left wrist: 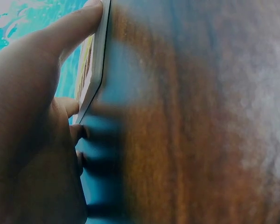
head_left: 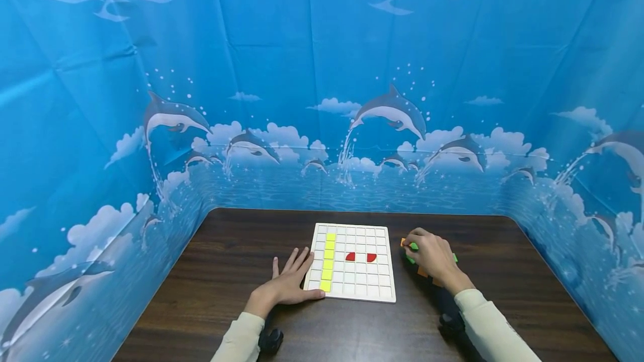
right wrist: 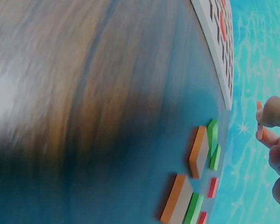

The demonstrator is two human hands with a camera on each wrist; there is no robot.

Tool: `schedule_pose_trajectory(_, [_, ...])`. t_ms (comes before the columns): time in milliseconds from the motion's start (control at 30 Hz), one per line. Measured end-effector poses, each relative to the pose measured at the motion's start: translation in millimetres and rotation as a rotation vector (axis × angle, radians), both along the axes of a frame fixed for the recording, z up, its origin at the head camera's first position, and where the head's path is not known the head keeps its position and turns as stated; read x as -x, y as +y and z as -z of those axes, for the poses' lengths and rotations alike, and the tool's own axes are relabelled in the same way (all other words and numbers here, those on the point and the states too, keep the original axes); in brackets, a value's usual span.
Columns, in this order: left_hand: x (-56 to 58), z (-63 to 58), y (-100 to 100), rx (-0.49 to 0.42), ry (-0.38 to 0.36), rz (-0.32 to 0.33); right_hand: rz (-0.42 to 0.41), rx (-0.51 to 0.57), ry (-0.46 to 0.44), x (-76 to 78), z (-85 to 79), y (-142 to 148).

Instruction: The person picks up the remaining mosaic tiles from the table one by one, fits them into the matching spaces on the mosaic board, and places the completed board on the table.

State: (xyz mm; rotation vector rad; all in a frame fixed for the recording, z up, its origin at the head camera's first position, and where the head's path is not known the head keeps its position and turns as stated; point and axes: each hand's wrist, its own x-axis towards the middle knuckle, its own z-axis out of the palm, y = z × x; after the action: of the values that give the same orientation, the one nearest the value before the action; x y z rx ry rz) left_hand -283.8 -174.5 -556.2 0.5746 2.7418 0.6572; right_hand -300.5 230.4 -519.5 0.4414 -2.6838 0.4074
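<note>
A white grid board (head_left: 358, 289) lies mid-table, with a column of yellow squares (head_left: 328, 254) at its left and two red quarter-round pieces, a left one (head_left: 350, 257) and a right one (head_left: 372, 258). My left hand (head_left: 288, 285) rests at the board's left side, fingers spread and straight, thumb on the near left corner. Right of the board, my right hand (head_left: 434, 253) pinches a small orange piece (head_left: 403, 242) between thumb and finger. In the right wrist view this orange piece (right wrist: 259, 132) is seen edge-on, above the table. Part of it is hidden by the fingertips.
Loose pieces lie under and around my right hand: an orange block (right wrist: 199, 151), another orange block (right wrist: 177, 199), green pieces (right wrist: 213, 135) and a red piece (right wrist: 213, 187). Beyond the dark wooden table (head_left: 226, 250) hangs a blue dolphin curtain (head_left: 271, 71).
</note>
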Motion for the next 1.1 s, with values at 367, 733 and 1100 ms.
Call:
schedule_pose_trajectory(367, [-1.9, 3.0, -3, 0.021, 0.001, -0.01, -0.028, 0.005, -0.009, 7.2, 0.1, -28])
schedule_pose_trajectory(733, [-0.7, -0.5, -1, -0.01, -0.014, -0.008, -0.061, 0.012, -0.037, 16.9, -1.5, -53])
schedule_pose_trajectory(1100, [-3.0, -3.3, 0, -0.014, 0.004, 0.003, -0.1, 0.059, -0.045, 26.0, 1.0, -71])
